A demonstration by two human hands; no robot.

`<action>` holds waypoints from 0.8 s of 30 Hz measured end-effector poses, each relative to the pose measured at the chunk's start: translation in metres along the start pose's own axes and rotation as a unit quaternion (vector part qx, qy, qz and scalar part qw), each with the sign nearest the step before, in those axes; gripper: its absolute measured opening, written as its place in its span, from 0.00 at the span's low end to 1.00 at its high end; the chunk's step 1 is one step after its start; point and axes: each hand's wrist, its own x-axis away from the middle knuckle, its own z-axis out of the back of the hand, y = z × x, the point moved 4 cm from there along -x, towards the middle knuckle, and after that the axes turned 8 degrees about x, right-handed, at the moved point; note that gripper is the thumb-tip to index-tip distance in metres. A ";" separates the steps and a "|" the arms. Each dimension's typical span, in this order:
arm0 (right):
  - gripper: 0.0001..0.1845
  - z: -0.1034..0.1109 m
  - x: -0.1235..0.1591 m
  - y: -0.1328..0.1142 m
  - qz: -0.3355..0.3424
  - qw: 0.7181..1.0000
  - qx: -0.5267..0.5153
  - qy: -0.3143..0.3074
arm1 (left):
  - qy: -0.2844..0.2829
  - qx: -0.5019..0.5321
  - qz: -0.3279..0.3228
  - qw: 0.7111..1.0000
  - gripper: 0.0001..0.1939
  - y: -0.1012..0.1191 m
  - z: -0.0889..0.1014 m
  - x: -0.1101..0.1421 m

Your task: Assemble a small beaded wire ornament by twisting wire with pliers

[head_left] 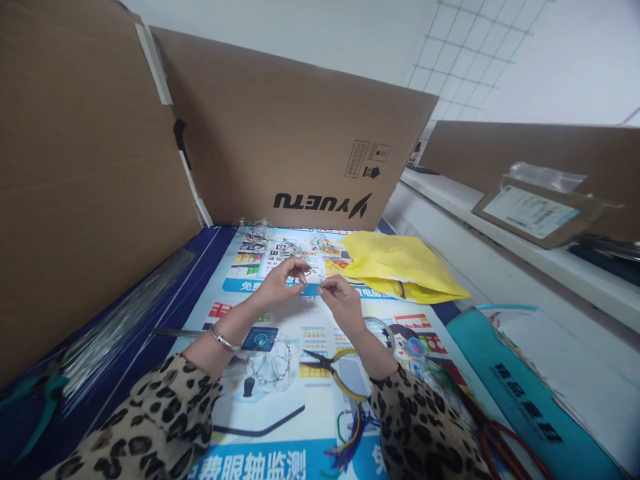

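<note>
Above the middle of the printed poster mat, my left hand (284, 280) is curled with thumb and fingers drawn towards each other. My right hand (343, 301) faces it in a pinch, fingertips a short gap away. Whatever is between the fingertips is too fine to make out. Below the hands lie a loose coil of thin silvery wire (273, 365) and yellow-handled pliers (336, 373) with dark jaws. A bundle of coloured cords (353, 437) rests near my right sleeve. More tangled wire pieces (295, 247) lie beyond the hands.
Cardboard panels (280, 133) stand behind and at the left. A yellow bag (400, 263) lies at the back right, a teal folder (530, 393) and red-handled scissors (505, 443) at the right. On the left are straight wires (120, 320) and teal-handled pliers (43, 407).
</note>
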 end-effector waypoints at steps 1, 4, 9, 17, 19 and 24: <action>0.01 0.000 0.000 -0.001 0.002 1.000 0.005 0.002 | 0.000 -0.013 -0.001 1.000 0.15 0.001 0.000 0.000; 0.01 0.001 0.001 -0.004 0.007 1.000 0.022 0.015 | -0.004 -0.060 -0.007 0.998 0.14 0.004 0.000 0.001; 0.02 0.002 0.004 -0.008 0.024 0.998 0.043 0.030 | -0.023 -0.136 -0.017 0.990 0.12 0.007 -0.008 0.003; 0.03 0.003 0.006 -0.007 0.028 0.997 0.060 0.038 | -0.024 -0.117 -0.027 0.993 0.15 0.008 -0.009 0.002; 0.03 0.003 0.006 -0.007 0.029 0.997 0.061 0.039 | -0.014 -0.093 -0.021 0.995 0.16 0.007 -0.006 0.002; 0.04 0.002 0.006 -0.009 0.027 0.997 0.059 0.039 | 0.022 -0.030 0.017 0.999 0.13 0.000 -0.003 0.003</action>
